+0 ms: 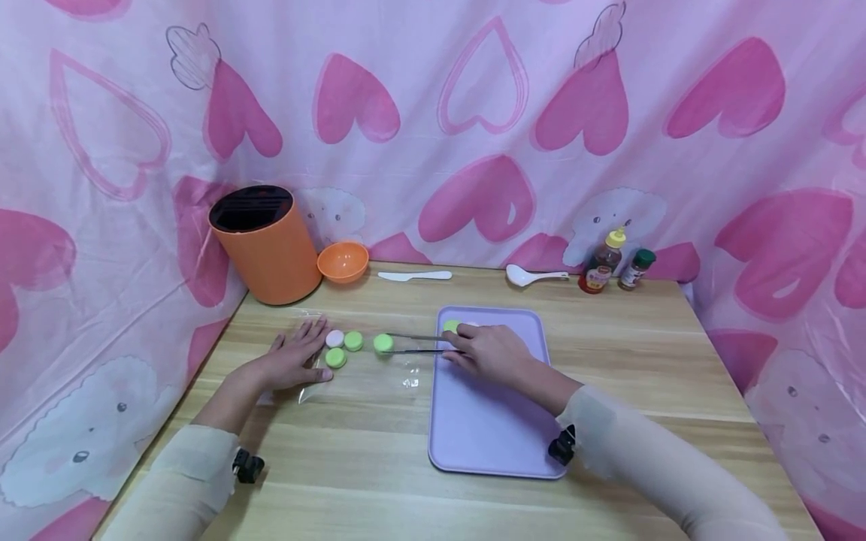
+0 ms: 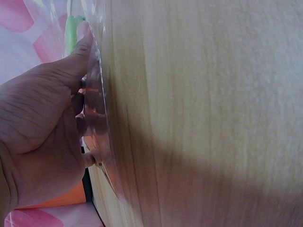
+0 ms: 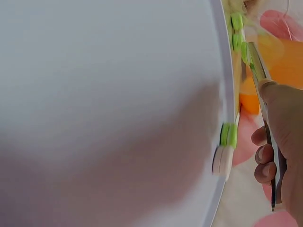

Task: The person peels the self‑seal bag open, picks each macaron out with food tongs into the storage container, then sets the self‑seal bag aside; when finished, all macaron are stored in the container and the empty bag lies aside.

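Observation:
My right hand [image 1: 492, 355] reaches over the purple tray [image 1: 490, 439] and holds metal tongs [image 1: 414, 337] pointing left. The tong tips are at either side of a green macaron [image 1: 383, 343]. In the right wrist view, thumb and fingers wrap the tongs [image 3: 259, 66]. My left hand [image 1: 295, 361] rests with spread fingers on a clear plastic bag [image 2: 105, 109] on the table. Beside its fingertips sit a pink macaron [image 1: 334, 340] and two green ones [image 1: 353, 341]. On the tray's far end, another green macaron [image 3: 228, 135] stands against a pink one [image 3: 222, 161], partly hidden by my right hand in the head view.
Along the back stand an orange knife block [image 1: 271, 255], an orange bowl [image 1: 343, 263], a white knife [image 1: 415, 276], a white spoon [image 1: 534, 276], a yellow-capped syrup bottle [image 1: 601, 263] and a green-capped jar [image 1: 637, 270]. A heart-patterned curtain [image 1: 406, 188] borders the wooden table.

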`<action>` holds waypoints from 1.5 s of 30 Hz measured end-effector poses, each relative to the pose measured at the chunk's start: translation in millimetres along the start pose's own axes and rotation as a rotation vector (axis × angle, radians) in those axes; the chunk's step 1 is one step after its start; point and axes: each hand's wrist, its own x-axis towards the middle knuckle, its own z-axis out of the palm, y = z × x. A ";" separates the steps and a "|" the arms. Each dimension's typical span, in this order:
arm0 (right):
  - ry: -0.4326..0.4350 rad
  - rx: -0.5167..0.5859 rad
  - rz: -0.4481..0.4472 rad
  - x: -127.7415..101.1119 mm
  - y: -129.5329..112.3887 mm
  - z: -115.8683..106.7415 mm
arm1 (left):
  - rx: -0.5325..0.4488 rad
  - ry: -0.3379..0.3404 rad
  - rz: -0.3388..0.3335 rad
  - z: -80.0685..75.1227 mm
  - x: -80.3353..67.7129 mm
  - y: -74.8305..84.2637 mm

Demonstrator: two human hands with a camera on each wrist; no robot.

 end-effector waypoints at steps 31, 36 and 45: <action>-0.053 -0.015 0.312 -106.6 71.5 -55.7 | 0.006 0.014 0.027 1.4 -3.0 3.1; -0.050 -0.026 0.326 -120.3 78.3 -54.9 | 0.002 0.018 0.026 1.2 -4.3 3.7; -0.106 -0.055 0.363 -137.0 79.5 -51.7 | 0.000 0.015 0.019 2.1 -3.1 4.1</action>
